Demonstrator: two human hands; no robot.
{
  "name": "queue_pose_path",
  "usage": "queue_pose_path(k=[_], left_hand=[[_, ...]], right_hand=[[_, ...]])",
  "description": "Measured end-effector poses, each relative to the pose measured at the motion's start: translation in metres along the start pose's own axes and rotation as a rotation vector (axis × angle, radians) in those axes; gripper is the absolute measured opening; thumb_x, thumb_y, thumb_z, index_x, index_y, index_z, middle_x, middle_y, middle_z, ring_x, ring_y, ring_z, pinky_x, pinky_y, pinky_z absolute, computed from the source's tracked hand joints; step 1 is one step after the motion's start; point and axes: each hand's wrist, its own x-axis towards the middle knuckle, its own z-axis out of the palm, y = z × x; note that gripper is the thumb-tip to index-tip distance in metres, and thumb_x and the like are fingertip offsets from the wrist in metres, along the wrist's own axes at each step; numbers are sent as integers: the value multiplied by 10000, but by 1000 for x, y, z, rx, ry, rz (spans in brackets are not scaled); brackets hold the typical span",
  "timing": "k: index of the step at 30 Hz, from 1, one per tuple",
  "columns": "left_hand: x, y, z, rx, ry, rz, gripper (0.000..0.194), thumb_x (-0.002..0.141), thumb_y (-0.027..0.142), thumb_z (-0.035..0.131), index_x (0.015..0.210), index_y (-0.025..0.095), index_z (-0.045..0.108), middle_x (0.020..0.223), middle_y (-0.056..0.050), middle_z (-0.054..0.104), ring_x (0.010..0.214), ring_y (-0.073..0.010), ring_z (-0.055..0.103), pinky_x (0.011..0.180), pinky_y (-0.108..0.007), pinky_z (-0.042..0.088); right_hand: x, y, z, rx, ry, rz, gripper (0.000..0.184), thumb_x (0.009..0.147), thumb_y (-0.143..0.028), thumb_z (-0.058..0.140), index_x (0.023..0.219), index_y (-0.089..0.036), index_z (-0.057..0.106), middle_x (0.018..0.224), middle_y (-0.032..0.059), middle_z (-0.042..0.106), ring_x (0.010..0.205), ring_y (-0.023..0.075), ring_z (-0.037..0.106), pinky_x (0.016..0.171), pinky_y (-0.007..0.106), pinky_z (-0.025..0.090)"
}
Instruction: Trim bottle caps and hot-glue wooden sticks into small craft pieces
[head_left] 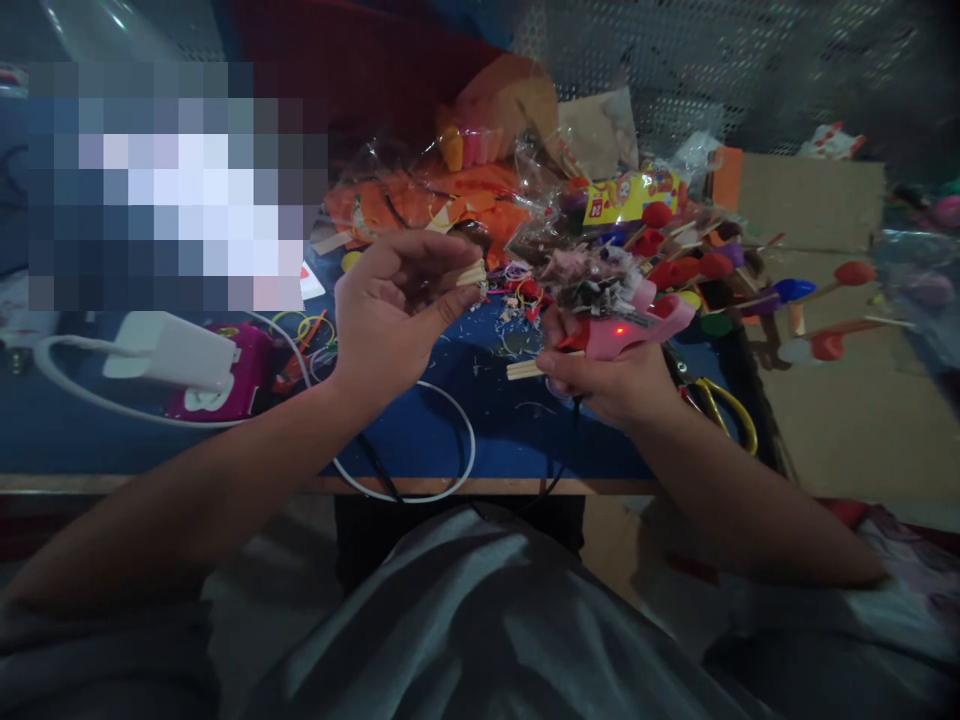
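Observation:
My left hand is raised over the table, its thumb and fingers pinching a few short pale wooden sticks. Across from it, my right hand is wrapped round a pink glue gun with a lit red light. More wooden sticks poke out to the left from under the right thumb. A black cord hangs below that hand. Just behind the glue gun is a fuzzy grey and pink clump. The two bunches of sticks are apart.
A white charger sits in a magenta socket block at left, its white cable looping forward. Yellow-handled scissors lie right of my right hand. Balloon-like coloured pieces on sticks and cardboard fill the right side.

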Motion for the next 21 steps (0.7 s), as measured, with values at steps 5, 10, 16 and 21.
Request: queue_pose_path(k=[5, 10, 16, 21], left_hand=[[-2, 2, 3, -49, -56, -21, 408, 811, 396, 1030, 1117, 270, 792, 1100, -16, 885, 1067, -207, 863, 975, -378, 748], [-5, 6, 6, -81, -120, -11, 389, 777, 308, 1048, 1084, 282, 810, 1056, -5, 883, 999, -187, 870, 929, -342, 745], [-13, 16, 10, -31, -160, -129, 388, 782, 357, 1035, 1055, 237, 787, 1045, -34, 865, 995, -200, 852, 943, -364, 744], [-14, 11, 9, -102, -218, -56, 386, 793, 342, 1032, 1096, 281, 801, 1073, -29, 869, 1010, -206, 869, 926, -343, 747]], right_hand=[[0, -5, 4, 67, 95, -68, 587, 618, -487, 1110, 850, -254, 624, 755, -36, 607, 519, 96, 523, 443, 279, 359], [0, -8, 6, 115, 159, -151, 600, 591, -484, 1116, 815, -264, 605, 845, -19, 621, 519, 83, 480, 449, 300, 333], [0, -8, 5, 103, 150, -170, 609, 632, -523, 1099, 796, -271, 569, 834, -20, 588, 559, 108, 533, 492, 325, 410], [-2, -10, 6, 110, 141, -155, 651, 611, -501, 1116, 861, -281, 557, 937, -18, 611, 590, 107, 620, 531, 330, 504]])
